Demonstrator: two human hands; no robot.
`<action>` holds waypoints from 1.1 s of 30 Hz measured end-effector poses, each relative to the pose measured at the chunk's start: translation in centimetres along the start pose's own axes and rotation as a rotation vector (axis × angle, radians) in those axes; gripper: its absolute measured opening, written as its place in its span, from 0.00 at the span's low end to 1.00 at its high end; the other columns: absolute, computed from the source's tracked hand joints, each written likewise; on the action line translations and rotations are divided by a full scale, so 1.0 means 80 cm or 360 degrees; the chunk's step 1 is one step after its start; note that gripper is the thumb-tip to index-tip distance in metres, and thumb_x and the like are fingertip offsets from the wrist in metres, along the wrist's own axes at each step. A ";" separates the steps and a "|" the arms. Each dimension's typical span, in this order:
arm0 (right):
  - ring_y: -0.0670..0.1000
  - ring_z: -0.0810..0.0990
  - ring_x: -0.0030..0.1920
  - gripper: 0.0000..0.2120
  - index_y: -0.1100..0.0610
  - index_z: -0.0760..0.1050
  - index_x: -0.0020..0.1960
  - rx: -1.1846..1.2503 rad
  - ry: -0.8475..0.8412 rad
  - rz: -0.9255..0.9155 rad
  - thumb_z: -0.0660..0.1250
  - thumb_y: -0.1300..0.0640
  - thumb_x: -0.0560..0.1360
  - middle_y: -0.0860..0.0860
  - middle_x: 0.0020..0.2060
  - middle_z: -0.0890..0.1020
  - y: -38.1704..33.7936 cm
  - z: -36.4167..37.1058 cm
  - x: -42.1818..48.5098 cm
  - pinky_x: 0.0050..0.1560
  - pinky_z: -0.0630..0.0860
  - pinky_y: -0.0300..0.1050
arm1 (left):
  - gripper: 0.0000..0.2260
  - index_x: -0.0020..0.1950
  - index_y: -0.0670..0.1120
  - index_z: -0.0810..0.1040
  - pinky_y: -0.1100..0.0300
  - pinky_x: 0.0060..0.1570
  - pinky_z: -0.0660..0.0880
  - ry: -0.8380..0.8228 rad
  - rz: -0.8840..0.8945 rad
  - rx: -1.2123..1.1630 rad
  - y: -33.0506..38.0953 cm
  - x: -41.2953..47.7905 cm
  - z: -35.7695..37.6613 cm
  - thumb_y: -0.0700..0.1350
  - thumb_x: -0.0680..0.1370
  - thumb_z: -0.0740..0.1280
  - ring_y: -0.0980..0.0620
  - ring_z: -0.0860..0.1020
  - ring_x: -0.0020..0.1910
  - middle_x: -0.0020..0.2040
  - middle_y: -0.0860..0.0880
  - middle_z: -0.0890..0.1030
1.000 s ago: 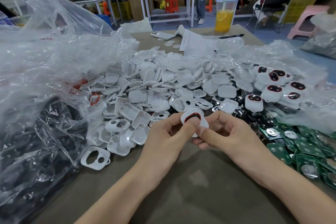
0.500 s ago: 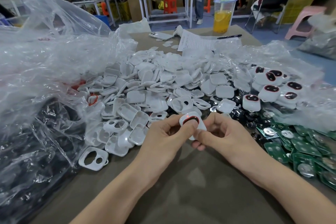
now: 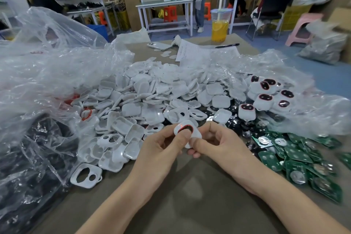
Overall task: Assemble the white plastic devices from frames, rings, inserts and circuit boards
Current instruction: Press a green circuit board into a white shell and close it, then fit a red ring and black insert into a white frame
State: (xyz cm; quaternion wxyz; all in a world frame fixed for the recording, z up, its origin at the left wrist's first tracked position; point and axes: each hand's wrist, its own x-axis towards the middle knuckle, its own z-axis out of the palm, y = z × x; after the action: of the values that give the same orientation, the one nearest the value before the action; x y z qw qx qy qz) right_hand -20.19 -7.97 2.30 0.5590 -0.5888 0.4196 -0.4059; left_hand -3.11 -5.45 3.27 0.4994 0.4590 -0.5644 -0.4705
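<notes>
The left hand [image 3: 161, 150] and right hand [image 3: 218, 144] meet above the table [image 3: 190, 195], just before the shell pile [image 3: 142, 100]. Both pinch one device [image 3: 181, 127] between thumbs and curled fingers. A second ago the grip was the same, but the left thumb [image 3: 183, 137] now covers more of the red-ringed insert.

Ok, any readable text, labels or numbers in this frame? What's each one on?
No text here can be read.
Paper sheet, far side: printed lines, too small to read.
Green circuit boards: any markings are too blurred to read.
Drink cup: no label visible.
White device pinched between left hand and right hand: no print visible.
</notes>
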 end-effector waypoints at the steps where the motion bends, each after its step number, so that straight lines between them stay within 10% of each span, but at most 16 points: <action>1: 0.47 0.85 0.40 0.05 0.55 0.79 0.50 0.0057 0.0008 -0.0012 0.73 0.56 0.76 0.52 0.39 0.87 -0.002 0.000 0.000 0.44 0.79 0.35 | 0.09 0.50 0.50 0.86 0.73 0.42 0.72 0.0009 0.0047 0.0041 0.002 0.002 0.001 0.50 0.80 0.67 0.63 0.79 0.39 0.41 0.54 0.85; 7: 0.51 0.84 0.37 0.10 0.56 0.78 0.58 0.0706 0.0384 -0.0073 0.66 0.52 0.79 0.55 0.43 0.86 -0.010 -0.017 0.010 0.38 0.79 0.38 | 0.10 0.58 0.54 0.83 0.62 0.40 0.80 0.0169 -0.0041 -0.0210 0.030 0.062 0.031 0.53 0.77 0.71 0.54 0.80 0.36 0.43 0.50 0.84; 14: 0.56 0.85 0.36 0.11 0.63 0.75 0.58 0.1204 0.0499 0.0147 0.57 0.71 0.81 0.60 0.39 0.84 -0.004 -0.039 0.023 0.36 0.81 0.41 | 0.07 0.57 0.47 0.81 0.54 0.46 0.81 -0.0375 -0.0292 0.0209 0.063 0.170 0.138 0.46 0.80 0.71 0.52 0.80 0.35 0.36 0.49 0.81; 18: 0.53 0.83 0.35 0.13 0.68 0.75 0.61 0.1161 0.0424 0.0161 0.56 0.72 0.80 0.60 0.42 0.82 -0.001 -0.042 0.028 0.37 0.80 0.41 | 0.06 0.44 0.44 0.80 0.57 0.47 0.79 -0.0575 -0.0330 0.0370 0.066 0.194 0.189 0.40 0.80 0.69 0.48 0.78 0.37 0.37 0.43 0.80; 24: 0.55 0.84 0.37 0.11 0.62 0.77 0.55 0.1093 0.0416 0.0165 0.58 0.70 0.80 0.58 0.41 0.84 0.001 -0.040 0.026 0.40 0.81 0.43 | 0.07 0.50 0.42 0.78 0.59 0.44 0.83 -0.0301 -0.0175 0.0258 0.074 0.183 0.165 0.37 0.82 0.61 0.54 0.85 0.37 0.46 0.44 0.82; 30: 0.45 0.83 0.41 0.13 0.51 0.80 0.51 0.0210 0.0384 -0.0132 0.60 0.65 0.81 0.47 0.42 0.84 -0.001 -0.026 0.009 0.43 0.76 0.36 | 0.10 0.62 0.55 0.80 0.69 0.52 0.71 0.0384 0.0444 0.1133 0.024 0.097 0.016 0.48 0.83 0.63 0.63 0.79 0.54 0.53 0.63 0.81; 33: 0.37 0.78 0.53 0.13 0.44 0.77 0.53 -0.0668 0.0422 -0.0464 0.60 0.61 0.82 0.37 0.48 0.81 0.003 -0.015 0.000 0.51 0.69 0.26 | 0.16 0.68 0.53 0.77 0.56 0.63 0.68 0.0420 0.0517 0.1729 -0.014 0.060 -0.037 0.51 0.80 0.66 0.49 0.72 0.66 0.65 0.55 0.77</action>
State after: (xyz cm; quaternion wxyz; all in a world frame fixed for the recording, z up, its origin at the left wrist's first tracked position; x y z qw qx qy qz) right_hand -21.31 -8.35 2.15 0.3008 -0.6876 0.4748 -0.4597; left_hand -0.47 -10.56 2.99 0.3242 0.6116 -0.7210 0.0305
